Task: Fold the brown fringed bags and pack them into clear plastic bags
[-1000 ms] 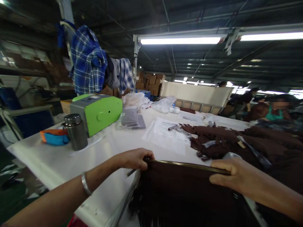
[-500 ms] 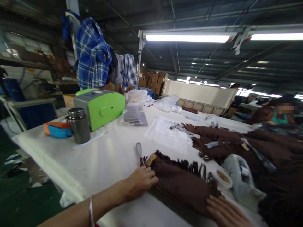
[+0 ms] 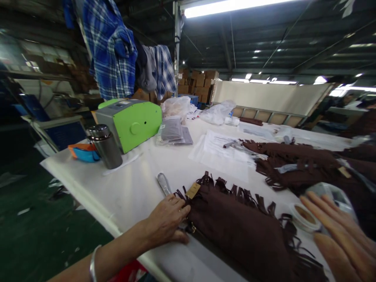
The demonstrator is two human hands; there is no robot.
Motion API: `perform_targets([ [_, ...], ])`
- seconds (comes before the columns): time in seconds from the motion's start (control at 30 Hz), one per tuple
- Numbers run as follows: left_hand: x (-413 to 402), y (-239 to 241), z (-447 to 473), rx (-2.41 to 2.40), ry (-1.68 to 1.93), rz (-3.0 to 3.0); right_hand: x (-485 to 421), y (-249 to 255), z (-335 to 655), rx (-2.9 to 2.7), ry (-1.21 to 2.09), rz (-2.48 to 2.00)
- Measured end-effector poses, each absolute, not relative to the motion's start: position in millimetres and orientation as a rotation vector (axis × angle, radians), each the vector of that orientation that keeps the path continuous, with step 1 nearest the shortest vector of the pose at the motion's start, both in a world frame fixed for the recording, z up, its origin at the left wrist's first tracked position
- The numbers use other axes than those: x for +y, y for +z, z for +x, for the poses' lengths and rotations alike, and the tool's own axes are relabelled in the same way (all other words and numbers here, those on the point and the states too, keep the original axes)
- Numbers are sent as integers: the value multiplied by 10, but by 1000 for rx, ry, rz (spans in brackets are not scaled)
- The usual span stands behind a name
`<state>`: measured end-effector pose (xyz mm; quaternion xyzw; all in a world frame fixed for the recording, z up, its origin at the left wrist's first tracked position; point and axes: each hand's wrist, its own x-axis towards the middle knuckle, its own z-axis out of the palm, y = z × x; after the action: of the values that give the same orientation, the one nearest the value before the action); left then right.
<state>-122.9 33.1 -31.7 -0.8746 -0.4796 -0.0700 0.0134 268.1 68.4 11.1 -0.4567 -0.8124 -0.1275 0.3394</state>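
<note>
A dark brown fringed cloth piece [image 3: 243, 231] lies on the white table [image 3: 135, 192] in front of me, with a small tan tag [image 3: 193, 190] at its left corner. My left hand [image 3: 167, 219] rests on that left corner, fingers curled loosely against the cloth and table. My right hand [image 3: 340, 231] is raised at the right edge of view, fingers stretched out flat and together, holding nothing. A roll of tape [image 3: 304, 217] sits just left of it. A metal tool handle [image 3: 163, 183] lies beyond my left hand.
A green and grey machine [image 3: 131, 121], a steel flask [image 3: 105, 145] and a blue and orange item [image 3: 84, 152] stand at the table's left. Papers [image 3: 226, 154], bagged grey cloth [image 3: 173, 131] and more brown fringed pieces [image 3: 299, 164] lie further back. Plaid shirts [image 3: 111, 51] hang above.
The brown piece, held up by both hands a second ago, now lies flat on the table. My right hand has let go and lifted, open. My view has tipped down.
</note>
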Motion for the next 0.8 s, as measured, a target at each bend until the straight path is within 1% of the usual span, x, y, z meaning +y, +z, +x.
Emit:
perform_targets([
  [0.07,304,-381,-1247,-1618,-175,-2645,767,-112,2380,-2091,-468,-1178],
  [0.13,276,-379,-1284,-1740,-150,-2551,840,-487,2131,-2206,-514,-1116],
  [0.17,260,-344,-1314,-1798,-142,-2508,871,-678,2048,-2346,-524,-1086],
  [0.23,234,-221,-1383,-1877,-124,-2506,925,-976,1976,-2458,-521,-1079],
  [0.3,246,-77,-1432,-1905,-152,-2573,968,-1118,1992,-2498,-525,-1086],
  [0.4,390,27,-1400,-1938,-306,-2537,1011,-1137,2048,-2508,-537,-1083],
  [0.47,560,-19,-1316,-1925,-361,-2467,1031,-1121,2065,-2509,-538,-1093],
  [0.63,940,-284,-1144,-1829,-221,-2501,1067,-991,1966,-2516,-514,-1084],
  [0.8,979,-363,-1271,-1886,-138,-2430,1006,-785,1538,-2468,-430,-1085],
])
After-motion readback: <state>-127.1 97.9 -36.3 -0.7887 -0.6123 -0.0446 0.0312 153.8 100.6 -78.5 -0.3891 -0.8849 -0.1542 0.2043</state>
